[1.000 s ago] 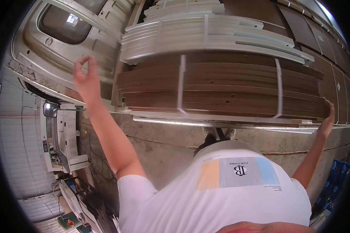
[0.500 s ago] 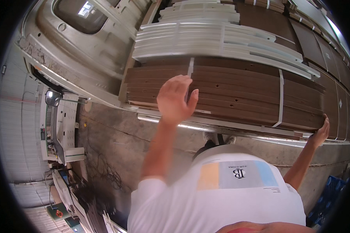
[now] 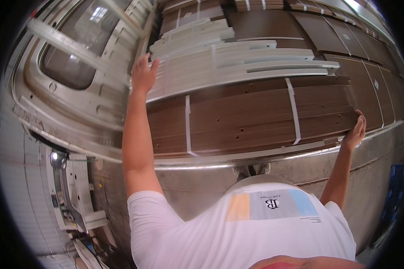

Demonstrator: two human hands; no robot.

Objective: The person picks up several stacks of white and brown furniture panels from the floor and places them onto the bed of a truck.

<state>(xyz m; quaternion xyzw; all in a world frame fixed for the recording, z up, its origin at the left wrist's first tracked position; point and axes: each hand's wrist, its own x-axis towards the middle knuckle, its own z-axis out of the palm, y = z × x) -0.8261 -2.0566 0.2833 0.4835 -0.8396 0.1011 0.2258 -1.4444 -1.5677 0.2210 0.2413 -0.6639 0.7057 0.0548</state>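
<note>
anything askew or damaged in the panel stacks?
The white panels atop the brown bundle are staggered, ends stepping out unevenly rather than flush. The brown bundle looks square under its two straps. No damage visible. Left hand is at the white stack's end.

Left hand (image 3: pixel 143 74) raised, fingers spread; right hand (image 3: pixel 355 133) outstretched, curled.

Single head-worn fisheye view, aimed steeply down over the torso. Brown panel stack (image 3: pixel 256 116) is seen close ahead. Edges are bent toward the rim.
</note>
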